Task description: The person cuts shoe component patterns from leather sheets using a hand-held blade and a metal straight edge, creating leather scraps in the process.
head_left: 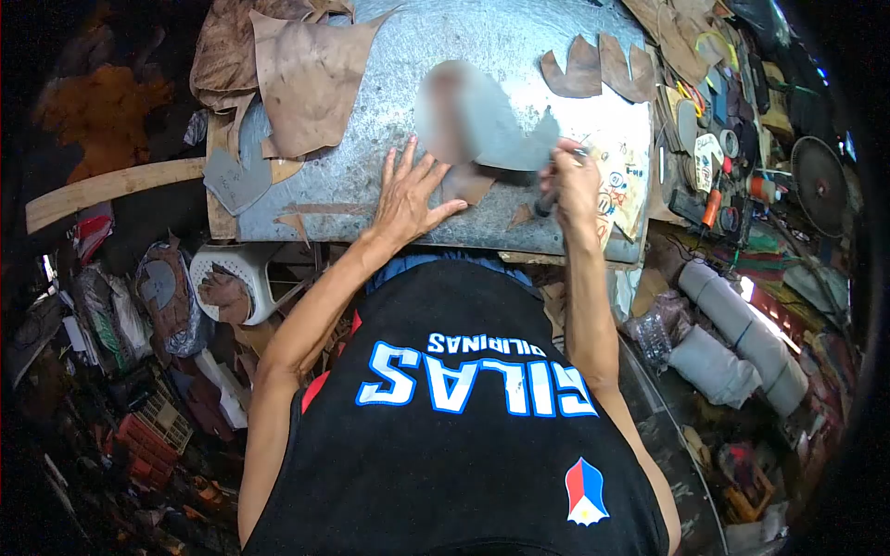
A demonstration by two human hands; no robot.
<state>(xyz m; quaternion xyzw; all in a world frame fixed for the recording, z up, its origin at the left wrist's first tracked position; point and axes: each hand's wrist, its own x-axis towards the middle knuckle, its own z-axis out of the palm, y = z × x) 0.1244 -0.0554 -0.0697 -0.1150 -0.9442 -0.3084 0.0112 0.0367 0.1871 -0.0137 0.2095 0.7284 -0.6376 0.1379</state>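
Flat on the metal-topped table (343,190), my left hand (409,195) has its fingers spread near a small brown leather scrap (470,186). My right hand (573,185) is closed around a dark tool (547,199) at the right of a grey flat piece (501,139). Part of that piece lies under a blurred patch, so its left side cannot be made out. Which end of the tool is the working end is unclear. Brown leather cutouts (572,72) lie beyond my right hand.
A large leather piece (311,79) lies at the table's back left, with a grey pattern (237,180) near the left edge. Marked paper (628,167) is on the right. Tools and an orange-handled item (712,208) crowd the right side; a white stool (232,284) stands lower left.
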